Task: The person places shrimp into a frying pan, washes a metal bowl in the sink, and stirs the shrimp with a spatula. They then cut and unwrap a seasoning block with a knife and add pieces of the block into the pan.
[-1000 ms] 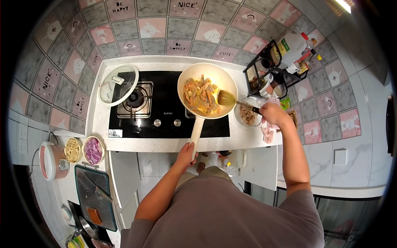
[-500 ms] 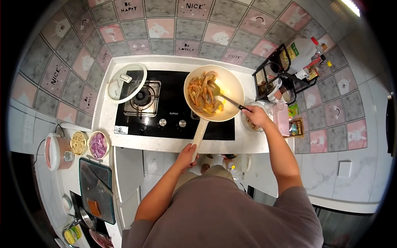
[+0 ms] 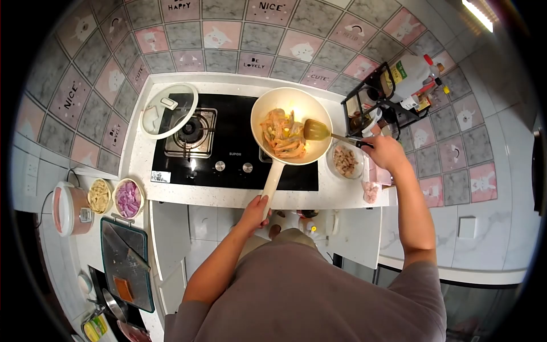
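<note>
A cream-coloured wok (image 3: 263, 114) stands over the right burner, with orange-brown food pieces (image 3: 283, 134) in its lower left part. My left hand (image 3: 254, 214) is closed round the wok's long handle. In my right hand (image 3: 383, 153) is the black handle of a spatula (image 3: 317, 130), whose olive blade rests in the wok to the right of the food. Below that forearm's wrist side, a clear bowl of browned meat pieces (image 3: 346, 161) sits on the counter.
A glass lid (image 3: 168, 111) leans by the left burner (image 3: 190, 130). A black rack (image 3: 373, 100) with bottles stands back right. Bowls of purple onion (image 3: 129, 199) and pale slices (image 3: 99, 196) are at left, above a board (image 3: 125, 256) with a knife. Cabinet doors hang open below.
The spatula went left into the food, then back to the right side of the wok, my right hand moving with it. The food is now lower in the wok. The view has shifted slightly.
</note>
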The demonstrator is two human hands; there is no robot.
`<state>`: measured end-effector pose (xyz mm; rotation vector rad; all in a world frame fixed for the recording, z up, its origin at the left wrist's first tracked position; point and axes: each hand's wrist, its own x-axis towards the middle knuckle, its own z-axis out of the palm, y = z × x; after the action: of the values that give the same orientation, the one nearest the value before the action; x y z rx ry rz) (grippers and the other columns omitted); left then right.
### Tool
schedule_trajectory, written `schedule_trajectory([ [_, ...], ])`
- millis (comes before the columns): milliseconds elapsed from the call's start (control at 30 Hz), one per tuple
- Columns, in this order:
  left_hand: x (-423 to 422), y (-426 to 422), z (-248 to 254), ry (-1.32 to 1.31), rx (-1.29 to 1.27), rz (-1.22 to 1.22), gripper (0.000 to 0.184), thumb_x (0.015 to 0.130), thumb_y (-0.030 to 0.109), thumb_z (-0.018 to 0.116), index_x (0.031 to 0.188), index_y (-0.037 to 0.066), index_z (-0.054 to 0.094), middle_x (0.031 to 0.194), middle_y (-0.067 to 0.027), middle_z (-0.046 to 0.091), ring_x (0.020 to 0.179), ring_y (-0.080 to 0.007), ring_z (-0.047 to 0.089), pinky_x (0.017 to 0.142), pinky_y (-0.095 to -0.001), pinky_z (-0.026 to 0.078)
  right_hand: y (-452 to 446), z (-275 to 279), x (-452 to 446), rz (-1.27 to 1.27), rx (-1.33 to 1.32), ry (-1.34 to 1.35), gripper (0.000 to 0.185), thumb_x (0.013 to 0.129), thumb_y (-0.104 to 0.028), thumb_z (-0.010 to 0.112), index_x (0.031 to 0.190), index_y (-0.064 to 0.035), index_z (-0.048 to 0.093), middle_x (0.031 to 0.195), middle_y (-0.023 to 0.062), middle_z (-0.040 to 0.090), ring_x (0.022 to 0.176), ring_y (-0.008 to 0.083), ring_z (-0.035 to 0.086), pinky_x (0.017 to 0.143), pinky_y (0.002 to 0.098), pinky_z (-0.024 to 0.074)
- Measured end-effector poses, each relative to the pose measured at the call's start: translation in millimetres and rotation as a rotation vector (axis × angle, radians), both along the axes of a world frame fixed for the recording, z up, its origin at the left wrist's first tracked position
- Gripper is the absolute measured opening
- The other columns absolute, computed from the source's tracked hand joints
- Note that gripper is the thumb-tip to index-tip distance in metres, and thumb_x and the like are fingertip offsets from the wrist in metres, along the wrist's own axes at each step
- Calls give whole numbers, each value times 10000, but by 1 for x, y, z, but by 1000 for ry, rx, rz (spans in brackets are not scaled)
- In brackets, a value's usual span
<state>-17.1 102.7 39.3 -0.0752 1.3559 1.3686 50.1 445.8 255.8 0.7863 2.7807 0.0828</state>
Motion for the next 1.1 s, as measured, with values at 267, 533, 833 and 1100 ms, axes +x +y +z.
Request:
schedule_trajectory([
  [267, 0, 2, -2, 9, -16, 20, 284, 1028, 413, 404, 1102, 155, 499, 771, 7, 541, 478, -102, 431, 410, -243, 267, 19, 3, -41, -111, -269, -309, 256, 887, -295, 586, 1052, -171, 737, 765, 121, 680, 657, 254, 627, 589, 369, 484],
  [533, -2, 1, -4, -7, -18, 10, 310, 1034, 414, 403, 1146, 143, 503, 768, 2, 540, 473, -100, 430, 409, -250, 284, 35, -146, 1, -679, -1130, 268, 339, 974, -335, 592, 1259, -158, 646, 592, 0, 511, 414, 77, 354, 374, 258, 255],
  [833, -1, 1, -5, -23, 1, 19, 308, 1032, 436, 400, 1118, 152, 485, 786, 1, 541, 471, -103, 424, 406, -240, 260, 3, -68, 6, 62, -206, 281, 325, 872, -387, 670, 1159, -237, 700, 897, 144, 707, 824, 363, 665, 718, 449, 525],
  [1100, -2, 0, -3, -5, -21, 6, 285, 1039, 400, 395, 1109, 142, 495, 766, 4, 527, 466, -101, 409, 412, -252, 285, -7, 9, 14, 33, 6, 116, 277, 855, -360, 670, 1081, -219, 744, 836, 131, 705, 828, 339, 675, 746, 448, 538],
])
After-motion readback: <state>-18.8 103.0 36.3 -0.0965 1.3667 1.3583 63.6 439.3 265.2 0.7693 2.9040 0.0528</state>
